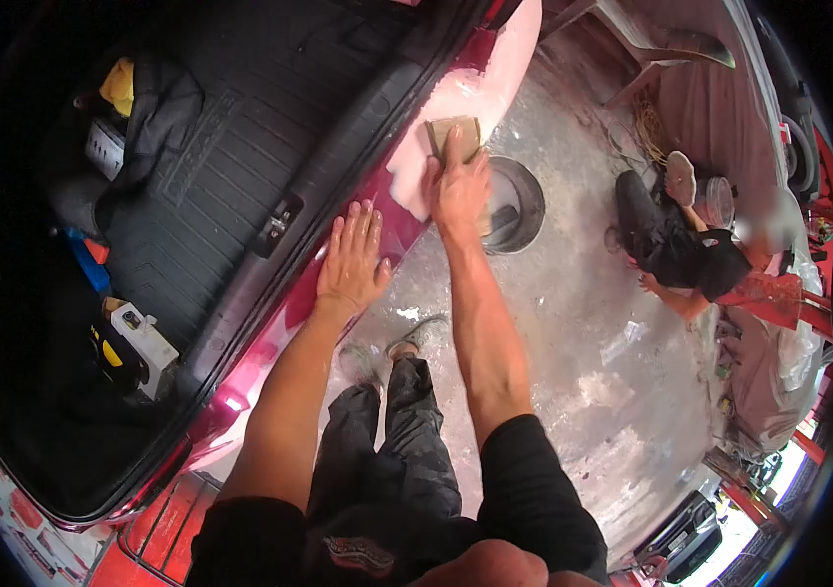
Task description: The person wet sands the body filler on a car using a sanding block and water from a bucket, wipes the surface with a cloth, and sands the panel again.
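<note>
Under my right hand (460, 186) is a brown sanding block or folded sheet (451, 125), pressed on the pale pink patch (475, 98) of the red car bumper (402, 210). My fingers lie over the block and hold it against the surface. My left hand (353, 256) rests flat on the glossy red part of the bumper, fingers spread, with nothing in it. Just right of my right hand, a round bucket (532, 205) stands on the floor with a dark object inside.
The open trunk (240, 108) at the left holds a dark cloth (164, 103) and a white and yellow box (142, 347). A co-worker (710, 259) sits on the floor at the right, near a clear tub (719, 199). A chair (666, 49) stands at the top right.
</note>
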Motion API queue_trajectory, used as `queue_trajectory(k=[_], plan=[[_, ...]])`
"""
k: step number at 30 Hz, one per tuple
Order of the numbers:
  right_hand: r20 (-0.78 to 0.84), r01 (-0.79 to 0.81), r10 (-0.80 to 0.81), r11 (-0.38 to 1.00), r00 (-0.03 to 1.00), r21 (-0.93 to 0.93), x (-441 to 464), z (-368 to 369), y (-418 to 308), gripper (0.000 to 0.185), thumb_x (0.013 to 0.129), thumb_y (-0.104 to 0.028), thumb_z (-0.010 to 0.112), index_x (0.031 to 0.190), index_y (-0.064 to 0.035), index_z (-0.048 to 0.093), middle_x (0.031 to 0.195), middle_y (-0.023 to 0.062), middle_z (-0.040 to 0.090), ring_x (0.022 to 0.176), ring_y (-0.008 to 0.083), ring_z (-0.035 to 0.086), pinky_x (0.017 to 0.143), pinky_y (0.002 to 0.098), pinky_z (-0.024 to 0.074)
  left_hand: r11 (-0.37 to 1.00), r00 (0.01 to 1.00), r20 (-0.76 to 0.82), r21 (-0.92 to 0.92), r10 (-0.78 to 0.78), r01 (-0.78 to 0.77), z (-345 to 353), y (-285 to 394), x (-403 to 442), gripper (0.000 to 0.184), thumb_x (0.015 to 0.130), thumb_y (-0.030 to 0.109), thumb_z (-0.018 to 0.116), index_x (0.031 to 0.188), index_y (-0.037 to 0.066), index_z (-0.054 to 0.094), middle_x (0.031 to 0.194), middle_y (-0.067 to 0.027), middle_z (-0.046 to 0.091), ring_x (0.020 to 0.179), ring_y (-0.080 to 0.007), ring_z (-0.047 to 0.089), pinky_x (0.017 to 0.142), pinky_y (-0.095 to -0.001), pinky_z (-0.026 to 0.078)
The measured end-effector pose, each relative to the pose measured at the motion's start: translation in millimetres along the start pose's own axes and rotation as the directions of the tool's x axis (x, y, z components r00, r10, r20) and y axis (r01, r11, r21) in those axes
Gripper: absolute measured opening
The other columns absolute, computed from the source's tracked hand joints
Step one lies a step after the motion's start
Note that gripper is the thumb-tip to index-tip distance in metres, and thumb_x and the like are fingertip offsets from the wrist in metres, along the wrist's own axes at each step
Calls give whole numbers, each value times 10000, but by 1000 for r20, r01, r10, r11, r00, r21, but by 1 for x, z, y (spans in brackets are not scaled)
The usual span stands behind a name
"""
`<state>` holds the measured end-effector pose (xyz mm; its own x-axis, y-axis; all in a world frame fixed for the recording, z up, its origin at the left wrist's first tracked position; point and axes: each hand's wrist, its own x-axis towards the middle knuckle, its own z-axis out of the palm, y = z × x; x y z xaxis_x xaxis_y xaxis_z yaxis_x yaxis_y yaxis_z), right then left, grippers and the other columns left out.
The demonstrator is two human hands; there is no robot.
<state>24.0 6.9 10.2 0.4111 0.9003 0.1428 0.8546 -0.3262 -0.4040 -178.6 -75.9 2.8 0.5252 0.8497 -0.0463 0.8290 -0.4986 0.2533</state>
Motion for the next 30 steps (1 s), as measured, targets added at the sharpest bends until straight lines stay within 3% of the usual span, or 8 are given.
queue_trajectory(k=[4, 8, 11, 15, 17, 23, 26, 30], plan=[[98, 27, -22, 999, 995, -45, -125, -2, -9, 710, 952, -336, 698, 1603, -265, 424, 1521, 346, 409, 1245, 482, 531, 972, 589, 456, 1000, 1000, 21, 20, 0, 0, 2, 2, 0, 831, 962, 362, 529, 1628, -40, 237, 1727, -225, 164, 1618, -372, 93, 1314, -510, 45], [-4, 139, -141, 983, 990, -116, -59, -1, 7, 697, 940, -340, 707, 1583, -253, 450, 1485, 328, 454, 1192, 466, 564, 921, 579, 479, 1000, 999, 32, -6, -1, 1, -1, 4, -4, 836, 966, 368, 530, 1630, -40, 226, 1727, -226, 160, 1618, -368, 95, 1314, -509, 43], [88, -59, 61, 998, 994, -20, 19, -14, -12, 640, 982, -368, 636, 1579, -239, 445, 1449, 356, 484, 1160, 491, 572, 934, 607, 482, 1000, 999, 52, 12, -5, 4, -3, 3, 1, 838, 965, 369, 534, 1629, -42, 228, 1728, -229, 156, 1618, -368, 99, 1313, -511, 47], [-112, 44, -56, 993, 992, -112, -70, 10, -15, 706, 956, -367, 678, 1602, -239, 423, 1488, 369, 430, 1127, 461, 573, 905, 572, 480, 1000, 1000, 17, 4, -5, 5, 2, -1, 1, 854, 957, 383, 556, 1631, -33, 236, 1734, -216, 151, 1620, -360, 94, 1314, -503, 55], [86, -21, 24, 999, 996, -33, -122, -5, -19, 744, 909, -345, 750, 1587, -246, 458, 1510, 353, 426, 1197, 523, 552, 944, 588, 495, 1000, 1000, 17, -7, -9, 9, 3, 5, 0, 860, 952, 385, 569, 1630, -30, 242, 1735, -212, 155, 1621, -358, 95, 1315, -500, 61], [-17, 45, -44, 996, 999, 80, -5, 19, -1, 500, 959, -199, 612, 1453, -186, 540, 1347, 252, 597, 1065, 411, 651, 924, 615, 486, 998, 997, 69, 53, -17, 14, -7, 1, 0, 853, 930, 365, 587, 1615, -34, 271, 1706, -231, 233, 1603, -399, 145, 1303, -540, 91], [74, -108, 105, 994, 992, 32, -4, 11, -15, 600, 994, -220, 552, 1580, -195, 427, 1565, 320, 409, 1408, 496, 448, 1112, 754, 294, 991, 995, -13, 83, 104, -102, 8, -15, -4, 860, 928, 331, 608, 1627, -24, 253, 1715, -225, 219, 1606, -407, 138, 1298, -549, 98], [-11, -71, 72, 994, 997, 82, 2, 27, -26, 719, 949, -337, 657, 1594, -141, 410, 1522, 386, 390, 1434, 533, 361, 1161, 733, 234, 937, 948, 25, 149, 316, -316, -20, -49, -19, 792, 980, 332, 543, 1638, 3, 251, 1721, -205, 219, 1601, -395, 167, 1301, -526, 124]])
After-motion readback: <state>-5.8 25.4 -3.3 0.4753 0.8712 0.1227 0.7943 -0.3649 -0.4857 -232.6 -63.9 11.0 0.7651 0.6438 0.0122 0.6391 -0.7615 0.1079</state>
